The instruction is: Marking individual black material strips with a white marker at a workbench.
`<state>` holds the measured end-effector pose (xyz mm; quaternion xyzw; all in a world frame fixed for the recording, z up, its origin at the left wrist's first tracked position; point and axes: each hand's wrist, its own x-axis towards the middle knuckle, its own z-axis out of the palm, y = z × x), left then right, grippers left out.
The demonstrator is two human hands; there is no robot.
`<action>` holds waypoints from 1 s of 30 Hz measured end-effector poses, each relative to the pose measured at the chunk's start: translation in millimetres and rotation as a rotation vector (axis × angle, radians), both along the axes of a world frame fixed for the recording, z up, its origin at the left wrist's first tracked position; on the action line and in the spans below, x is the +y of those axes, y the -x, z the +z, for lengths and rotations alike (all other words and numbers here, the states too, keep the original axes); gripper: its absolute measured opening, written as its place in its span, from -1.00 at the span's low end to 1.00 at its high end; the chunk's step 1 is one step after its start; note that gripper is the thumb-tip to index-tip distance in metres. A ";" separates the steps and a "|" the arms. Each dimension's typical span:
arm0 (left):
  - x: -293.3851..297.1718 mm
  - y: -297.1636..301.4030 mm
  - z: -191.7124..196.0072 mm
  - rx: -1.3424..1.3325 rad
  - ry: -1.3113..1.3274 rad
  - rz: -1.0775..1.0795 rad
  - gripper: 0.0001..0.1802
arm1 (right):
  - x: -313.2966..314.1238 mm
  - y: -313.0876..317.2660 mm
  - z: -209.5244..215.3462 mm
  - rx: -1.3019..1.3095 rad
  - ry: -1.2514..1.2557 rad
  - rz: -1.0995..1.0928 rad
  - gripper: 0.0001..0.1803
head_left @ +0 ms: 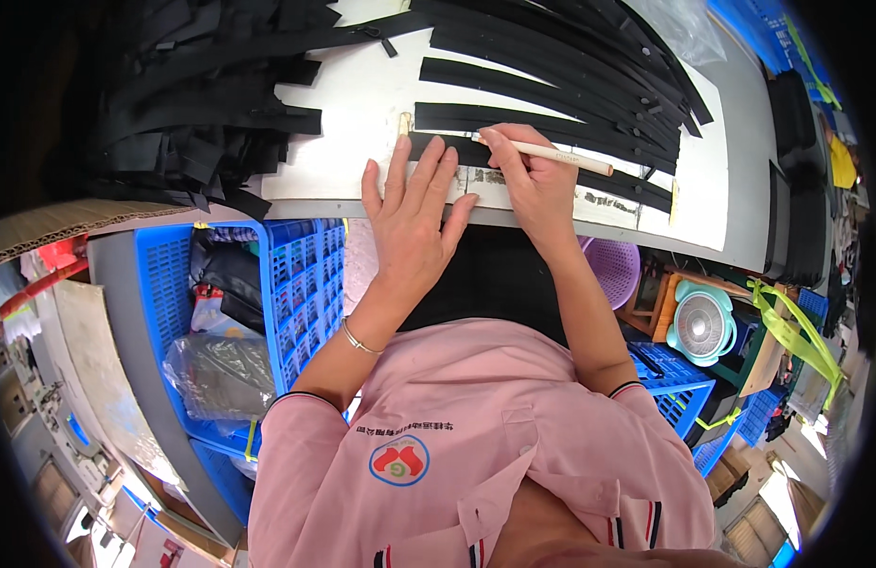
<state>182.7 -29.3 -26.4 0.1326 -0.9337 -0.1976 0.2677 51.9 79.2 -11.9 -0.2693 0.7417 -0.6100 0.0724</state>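
Observation:
My left hand (411,222) lies flat with its fingers spread, the fingertips at the left end of the black fabric strip (462,150) closest to me. Between the thumb and fingers of my right hand (542,197) is a slim brush (563,155) with a pale handle. Its tip points left and meets the area of that strip, just right of my left fingertips. More black strips (504,90) lie side by side on a white board (348,161), spaced apart at their left ends. Fine detail at the brush tip is too small to make out.
A large heap of black strips (192,114) covers the table's left side. Clear plastic (689,33) lies at the far right. Below the table edge stand a blue crate (305,284) with bags, a purple basket (613,270) and a small teal fan (700,322). Cardboard (69,227) juts out left.

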 end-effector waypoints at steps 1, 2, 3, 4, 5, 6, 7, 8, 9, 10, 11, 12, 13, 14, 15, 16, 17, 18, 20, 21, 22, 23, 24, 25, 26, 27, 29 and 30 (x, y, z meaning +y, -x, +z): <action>-0.1 0.0 -0.1 0.000 -0.003 0.002 -0.43 | -0.5 -0.9 1.1 -0.002 -0.001 0.000 -0.83; -0.3 -0.1 -0.2 0.005 -0.002 0.002 -0.43 | -1.1 -1.4 1.9 -0.003 -0.002 0.000 -0.82; 0.0 -0.1 -0.3 0.010 -0.001 0.001 -0.43 | -1.3 -1.6 2.2 -0.004 -0.005 0.001 -0.82; 0.1 0.0 -0.3 0.009 -0.004 0.001 -0.43 | -1.4 -2.0 2.3 0.010 -0.021 0.012 -0.82; 0.0 0.2 -0.3 0.007 0.006 0.004 -0.44 | -1.7 -2.4 2.4 0.023 -0.036 0.023 -0.81; -0.1 0.6 -0.4 0.005 0.015 0.004 -0.45 | -2.6 -2.8 2.6 0.022 -0.039 0.020 -0.81; 0.1 0.7 -0.8 0.004 0.013 0.001 -0.45 | -4.1 -3.1 2.7 0.038 -0.025 -0.004 -0.81; 0.3 0.6 -1.2 0.004 0.014 0.003 -0.45 | -4.2 -3.2 3.1 0.054 -0.011 -0.028 -0.82; 0.0 0.4 -1.6 0.003 0.016 0.006 -0.45 | -2.8 -3.1 3.5 0.052 -0.012 -0.030 -0.82; -0.2 0.3 -2.0 0.002 0.016 0.003 -0.45 | -0.7 -2.8 4.1 0.004 -0.006 -0.014 -0.83; -0.5 0.2 -2.4 0.001 0.021 0.006 -0.45 | 1.0 -2.7 4.4 -0.044 -0.001 0.003 -0.83; -0.2 0.2 -2.5 0.000 0.025 0.008 -0.45 | 2.3 -2.3 4.3 -0.046 -0.001 0.000 -0.83; 0.0 0.2 -3.1 -0.001 0.025 0.005 -0.45 | 3.2 -1.4 3.9 -0.031 0.006 0.045 -0.83; 0.2 0.2 -3.9 -0.001 0.028 0.007 -0.45 | 4.0 -0.8 3.4 -0.017 0.012 0.089 -0.82; 0.1 0.6 -4.4 0.000 0.032 0.009 -0.45 | 4.3 -0.4 2.6 -0.018 0.014 0.085 -0.82; 0.1 0.9 -4.1 -0.001 0.033 0.005 -0.45 | 4.4 -0.4 1.4 -0.011 0.007 0.092 -0.81; 0.2 1.4 -3.6 -0.002 0.030 0.005 -0.45 | 4.5 -0.4 0.1 -0.003 0.001 0.097 -0.81; 0.4 1.9 -3.1 -0.003 0.027 0.004 -0.45 | 4.5 0.1 -1.7 -0.003 0.001 0.091 -0.81; 1.1 2.7 -2.5 -0.008 0.031 -0.001 -0.45 | 5.2 1.1 -4.6 0.056 -0.006 0.092 -0.81; 0.9 3.2 -2.1 -0.012 0.034 -0.001 -0.45 | 5.8 1.1 -1.5 0.058 -0.007 0.081 -0.81; 0.4 2.8 -1.5 -0.009 0.033 -0.013 -0.45 | 7.1 1.2 3.5 0.020 -0.066 0.118 -0.82; -0.6 1.5 -0.6 -0.021 0.028 -0.008 -0.45 | 8.7 1.1 8.2 -0.019 -0.125 0.154 -0.83; -0.7 1.4 -0.2 -0.029 0.022 -0.006 -0.45 | 11.2 1.6 11.1 -0.014 -0.127 0.139 -0.83; -0.3 1.4 0.4 -0.024 0.020 -0.021 -0.45 | 13.8 1.9 13.7 -0.091 -0.097 0.134 -0.83; 0.3 1.1 1.2 -0.036 0.018 -0.018 -0.45 | 17.4 2.0 16.2 -0.167 -0.065 0.130 -0.84; 0.5 -0.1 1.9 -0.051 0.017 -0.012 -0.45 | 23.9 1.0 18.9 -0.144 -0.021 0.071 -0.82; -0.4 -0.6 1.1 -0.062 0.015 -0.010 -0.45 | 41.4 6.9 26.2 -0.096 0.028 -0.044 -0.81; -0.3 -0.3 1.0 -0.059 0.014 -0.021 -0.45 | 51.6 10.3 29.3 -0.051 0.079 -0.148 -0.79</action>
